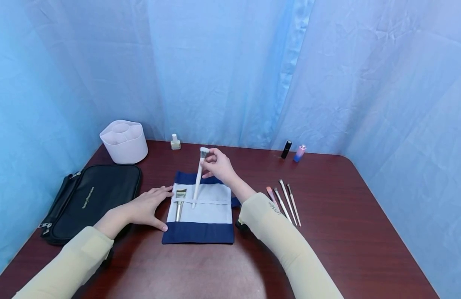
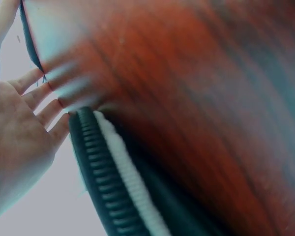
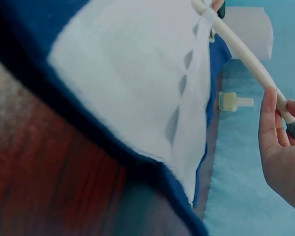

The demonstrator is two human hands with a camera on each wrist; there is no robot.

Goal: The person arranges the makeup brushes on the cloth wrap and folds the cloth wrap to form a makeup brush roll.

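Note:
My right hand [image 1: 219, 167] pinches a white-handled makeup brush [image 1: 198, 178] near its bristle end, bristles up. The brush's lower end reaches the strap band of the open blue and white brush roll [image 1: 212, 211]; in the right wrist view the handle [image 3: 243, 51] meets that band. A wide flat makeup brush [image 1: 179, 211] stands in the roll's left part, its handle under the band. My left hand [image 1: 150, 206] lies with fingers spread at the roll's left edge, fingertips touching it. The left wrist view shows its extended fingers [image 2: 49, 110] too.
A black zip case [image 1: 103, 199] lies left of the roll, with a white divided holder [image 1: 126, 143] behind it. Several brushes [image 1: 286, 201] lie to the right. At the back stand a nail polish bottle [image 1: 175, 143], a black tube [image 1: 286, 149] and a pink-blue bottle [image 1: 299, 153].

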